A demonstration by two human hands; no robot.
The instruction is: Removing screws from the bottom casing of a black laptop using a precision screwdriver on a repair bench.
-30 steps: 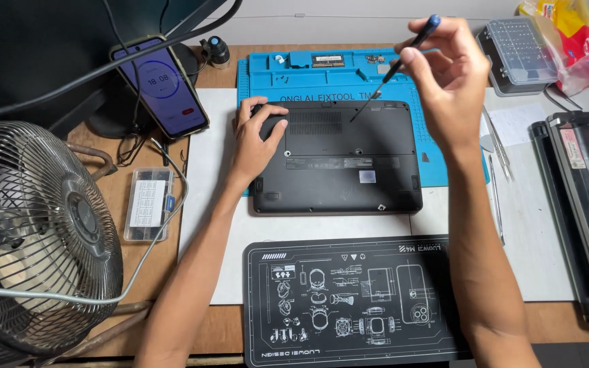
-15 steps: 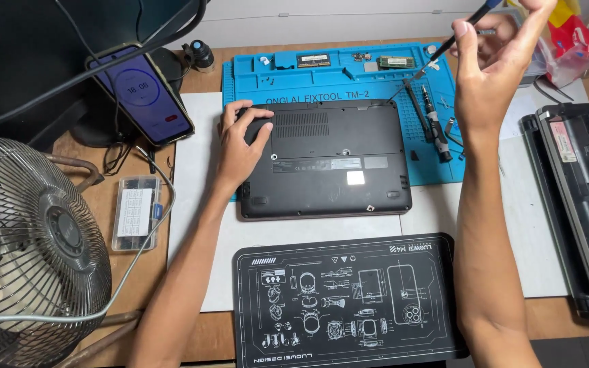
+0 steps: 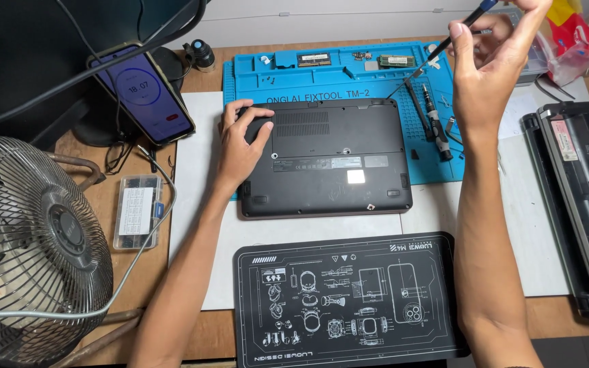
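Left hand (image 3: 241,144) lies flat, grip open, fingers spread on the upturned black laptop's (image 3: 328,160) near-left corner atop the blue silicone mat (image 3: 253,78). Right hand (image 3: 489,65), raised, pinches a slim black screwdriver (image 3: 452,37), grip closed around it.

Black laptop (image 3: 328,158) laid bottom-up, partly on blue repair mat (image 3: 339,76), partly on white sheet (image 3: 192,136). Left hand (image 3: 241,144) pressed flat on laptop's left rear corner. Right hand (image 3: 489,65) raised above mat's right edge, thin screwdriver (image 3: 452,39) pinched in fingertips, tip pointed down at mat. Second screwdriver (image 3: 438,123) laid on mat just right of laptop. Black printed mat (image 3: 349,300) nearer the person. Phone (image 3: 143,94) propped at left, metal fan (image 3: 32,252) below it, clear parts box (image 3: 138,210) between.
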